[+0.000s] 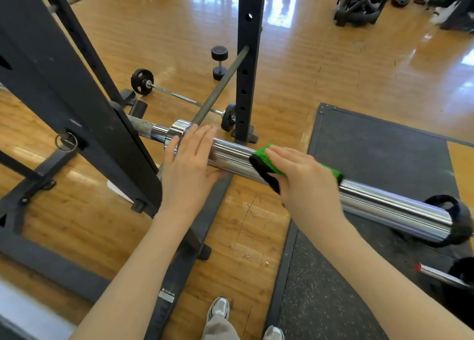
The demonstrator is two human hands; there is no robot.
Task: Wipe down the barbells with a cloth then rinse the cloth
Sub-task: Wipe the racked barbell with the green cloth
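- The wiping step is in hand: the right hand [302,178] presses a green cloth [272,163] (black on its underside) onto the chrome sleeve of the barbell [384,203], just right of the frame's centre.
- The right hand's fingers lie nearly straight over the cloth, flattening it against the top of the sleeve; the thumb is hidden beneath, so a wrap round the bar cannot be confirmed.
- The left hand [189,160] rests open on the sleeve beside the collar, fingers straight and spread, seemingly steadying the bar so it does not roll.
- The barbell's long axis runs diagonally, from the middle left of the frame, where the knurled shaft passes behind the black rack upright [84,103], down to the lower right, where the sleeve's end points toward the right edge and sits over a dark rubber mat [379,147].
- Most of the sleeve right of the cloth looks yet to be covered, so the task seems early to midway; rinsing is not yet begun.
- The next move probably calls for sliding the cloth along the axis toward the free end, keeping even pressure, then working round the underside.
- A second loaded barbell [184,98] lies on the wooden floor [307,70] in the upper middle (likely awaiting its turn).
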